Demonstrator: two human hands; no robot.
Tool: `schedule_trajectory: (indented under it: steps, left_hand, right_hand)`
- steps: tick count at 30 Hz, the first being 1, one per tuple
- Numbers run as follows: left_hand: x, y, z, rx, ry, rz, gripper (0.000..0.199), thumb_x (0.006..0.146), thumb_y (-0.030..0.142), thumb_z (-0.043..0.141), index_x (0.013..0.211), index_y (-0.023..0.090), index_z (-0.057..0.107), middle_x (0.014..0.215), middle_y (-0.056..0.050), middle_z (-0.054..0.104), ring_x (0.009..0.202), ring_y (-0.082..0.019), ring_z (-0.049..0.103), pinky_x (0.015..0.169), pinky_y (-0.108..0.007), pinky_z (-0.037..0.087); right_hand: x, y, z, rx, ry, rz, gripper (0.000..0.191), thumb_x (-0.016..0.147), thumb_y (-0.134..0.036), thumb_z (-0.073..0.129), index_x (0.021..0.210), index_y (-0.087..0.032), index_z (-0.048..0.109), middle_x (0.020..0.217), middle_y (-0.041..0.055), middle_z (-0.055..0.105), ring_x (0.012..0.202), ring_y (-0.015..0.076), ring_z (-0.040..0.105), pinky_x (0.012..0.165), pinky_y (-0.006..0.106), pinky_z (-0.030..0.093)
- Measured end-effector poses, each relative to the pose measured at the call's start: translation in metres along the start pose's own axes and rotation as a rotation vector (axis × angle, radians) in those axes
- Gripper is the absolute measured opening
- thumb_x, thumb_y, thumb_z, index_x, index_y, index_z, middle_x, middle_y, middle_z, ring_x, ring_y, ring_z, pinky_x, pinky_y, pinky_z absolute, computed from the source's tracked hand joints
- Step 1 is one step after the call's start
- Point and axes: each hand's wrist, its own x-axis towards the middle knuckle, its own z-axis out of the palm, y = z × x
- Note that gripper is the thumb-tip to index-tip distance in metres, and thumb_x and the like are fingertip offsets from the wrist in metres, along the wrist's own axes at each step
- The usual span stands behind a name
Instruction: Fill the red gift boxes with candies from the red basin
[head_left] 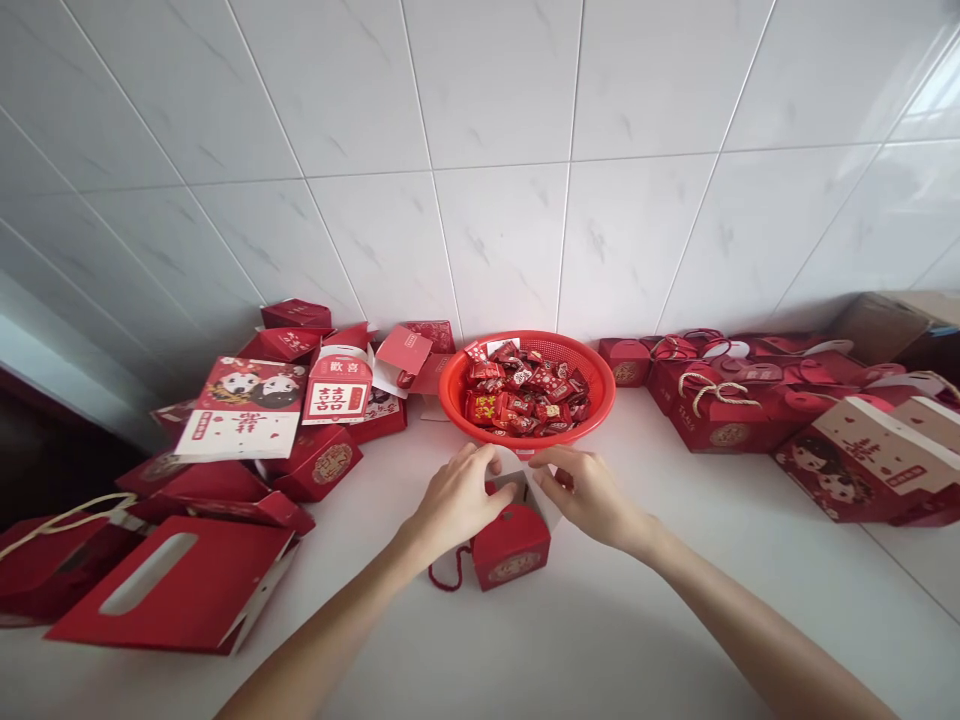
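Note:
A small red gift box (511,545) stands in front of me with its top open and a gold round emblem on its front. A dark red cord handle (448,578) loops out on its left side. My left hand (466,495) is bent over the box's left rear edge, thumb and fingers closed on the cardboard. At the right rear, my right hand (589,498) pinches a pale flap; its fingertips are partly hidden. Just behind the box sits a red plastic basket (452,405) holding several red-wrapped candies (525,385).
Red boxes (247,490) and printed cartons (251,405) are piled to the left. More red boxes with cord handles (724,410) line the right, near a brown cardboard box (892,320). A tiled wall (502,240) rises behind the white tabletop (637,620).

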Motion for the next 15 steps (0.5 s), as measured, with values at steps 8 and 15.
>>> schedule_trajectory:
  steps: [8, 15]
  left_hand:
    - [-0.001, -0.020, -0.046, -0.257, -0.448, -0.010, 0.066, 0.073, 0.025, 0.066, 0.139, 0.025, 0.059, 0.143, -0.005, 0.062, 0.122, -0.028, 0.062, 0.097, -0.034, 0.052]
    - [-0.012, -0.056, -0.057, -0.274, -0.612, -0.001, 0.112, 0.062, 0.042, 0.086, 0.159, 0.029, 0.032, 0.167, -0.008, 0.031, 0.140, -0.036, 0.047, 0.105, -0.039, 0.049]
  right_hand:
    - [-0.007, -0.010, 0.007, -0.109, -0.038, 0.109, 0.027, 0.096, -0.038, 0.055, 0.115, -0.022, 0.065, 0.106, 0.0064, 0.075, 0.081, 0.0217, 0.070, 0.072, 0.034, 0.050]
    - [-0.012, -0.015, 0.007, -0.129, -0.117, 0.104, 0.055, 0.090, -0.056, 0.064, 0.132, -0.021, 0.055, 0.124, 0.0127, 0.068, 0.101, 0.0294, 0.070, 0.079, 0.039, 0.053]
